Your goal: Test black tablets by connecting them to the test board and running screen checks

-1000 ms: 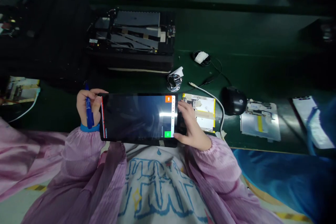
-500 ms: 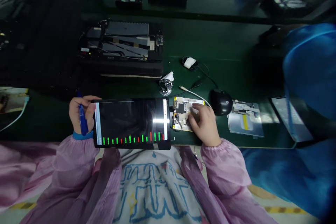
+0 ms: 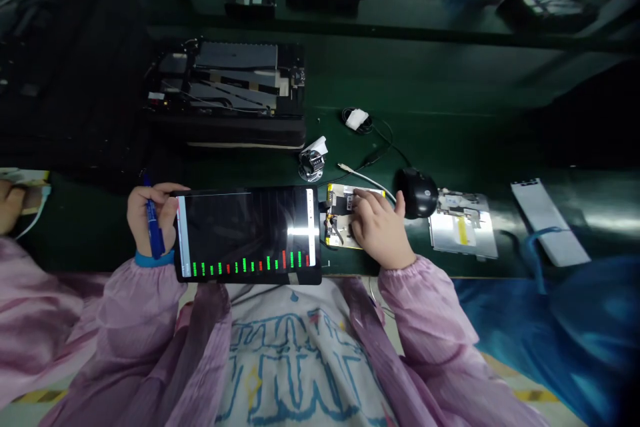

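A black tablet (image 3: 247, 235) lies across the near edge of the green bench, its screen showing a row of green and red bars. My left hand (image 3: 146, 217) grips the tablet's left end and also holds a blue pen (image 3: 151, 225) upright. My right hand (image 3: 380, 227) rests with fingers bent on a yellow-framed open device (image 3: 336, 217) just right of the tablet; what the fingers hold, if anything, is hidden.
A black mouse-like scanner (image 3: 418, 193) and a silver back cover (image 3: 463, 222) lie to the right. A white cable (image 3: 367, 177), a small metal counter (image 3: 311, 164) and a black tray of open tablets (image 3: 227, 90) sit behind. A blue-clad person (image 3: 575, 320) is at the right, another hand (image 3: 13, 203) at the far left.
The tablet screen switched from a dark view with orange and green squares to a bar graph. My right hand left the tablet's right edge and settled on the yellow-framed device.
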A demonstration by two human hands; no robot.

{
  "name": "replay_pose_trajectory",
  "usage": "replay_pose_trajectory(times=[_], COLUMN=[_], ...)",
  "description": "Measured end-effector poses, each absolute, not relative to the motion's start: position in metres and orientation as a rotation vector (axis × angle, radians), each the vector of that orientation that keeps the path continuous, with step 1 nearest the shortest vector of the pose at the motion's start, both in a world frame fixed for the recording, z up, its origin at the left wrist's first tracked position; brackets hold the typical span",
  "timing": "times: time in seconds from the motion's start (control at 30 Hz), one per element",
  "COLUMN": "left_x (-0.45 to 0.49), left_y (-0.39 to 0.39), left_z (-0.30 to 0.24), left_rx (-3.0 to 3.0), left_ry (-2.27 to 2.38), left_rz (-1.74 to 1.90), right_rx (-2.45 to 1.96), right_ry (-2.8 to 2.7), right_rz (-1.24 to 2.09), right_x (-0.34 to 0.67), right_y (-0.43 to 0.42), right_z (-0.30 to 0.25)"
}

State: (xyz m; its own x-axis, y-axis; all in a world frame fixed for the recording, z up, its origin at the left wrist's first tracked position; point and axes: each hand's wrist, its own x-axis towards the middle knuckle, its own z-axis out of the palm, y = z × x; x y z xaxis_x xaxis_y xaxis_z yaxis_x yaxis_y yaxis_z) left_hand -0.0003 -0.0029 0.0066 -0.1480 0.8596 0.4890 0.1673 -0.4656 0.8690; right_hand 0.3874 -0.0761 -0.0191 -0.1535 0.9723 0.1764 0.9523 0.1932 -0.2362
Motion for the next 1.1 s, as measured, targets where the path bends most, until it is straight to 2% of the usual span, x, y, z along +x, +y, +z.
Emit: replay_pose_trajectory(times=[0.2,0.37,0.67,0.93,1.1], left_x=[-0.002,-0.003,-0.001,-0.003,-0.002], left_y=[-0.004,-0.005,-0.010,-0.011,-0.012], left_z=[0.008,0.010,0.015,0.015,0.015], left_rx=[1.592,1.663,1.697,1.687,1.689], left_ry=[1.156,1.195,1.278,1.250,1.232], left_rz=[1.662,1.643,1.593,1.599,1.612], right_rx=[-1.698,-1.414,-1.503,-1.617,-1.679], right_ry=[-2.171,-2.393,-2.826,-2.934,-2.720], right_rz=[0.150,0.464,0.822,0.822,0.662], right_x=[0.387,0.386,0.379,0.366,0.373], right_y=[-0.075,-0.055,-0.008,0.002,-0.019], right_z=[-0.015,-0.002,0.033,0.040,0.030])
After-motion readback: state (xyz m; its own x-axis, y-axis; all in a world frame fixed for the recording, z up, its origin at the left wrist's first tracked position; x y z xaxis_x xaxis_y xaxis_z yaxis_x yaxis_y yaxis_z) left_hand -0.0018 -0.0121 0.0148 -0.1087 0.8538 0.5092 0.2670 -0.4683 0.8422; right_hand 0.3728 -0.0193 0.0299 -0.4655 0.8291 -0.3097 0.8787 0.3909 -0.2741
